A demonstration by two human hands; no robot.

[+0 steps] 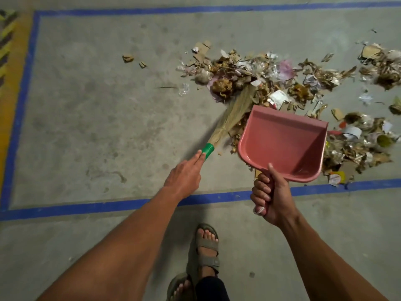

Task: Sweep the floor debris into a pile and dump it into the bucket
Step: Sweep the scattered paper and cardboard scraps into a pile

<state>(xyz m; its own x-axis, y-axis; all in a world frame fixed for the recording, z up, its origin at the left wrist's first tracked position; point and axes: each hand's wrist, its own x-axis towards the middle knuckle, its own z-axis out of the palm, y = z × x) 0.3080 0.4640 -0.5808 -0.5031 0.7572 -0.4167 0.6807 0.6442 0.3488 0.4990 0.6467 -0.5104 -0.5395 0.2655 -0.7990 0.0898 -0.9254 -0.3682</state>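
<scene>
My left hand (184,177) grips the green handle of a straw broom (230,118), index finger stretched along it. The bristles reach up and right into a spread of debris (271,79): dry leaves, cardboard scraps, paper and plastic bits on the concrete floor. My right hand (271,198) holds the handle of a pink dustpan (282,142), which is empty and tilted, its open mouth toward the debris. More debris (358,146) lies to the right of the pan. No bucket is in view.
Blue tape lines (108,206) frame a rectangle on the floor; a yellow and black striped strip (8,40) runs along the left edge. Two small cardboard bits (132,59) lie apart at upper left. My sandalled feet (204,257) stand below the near tape line.
</scene>
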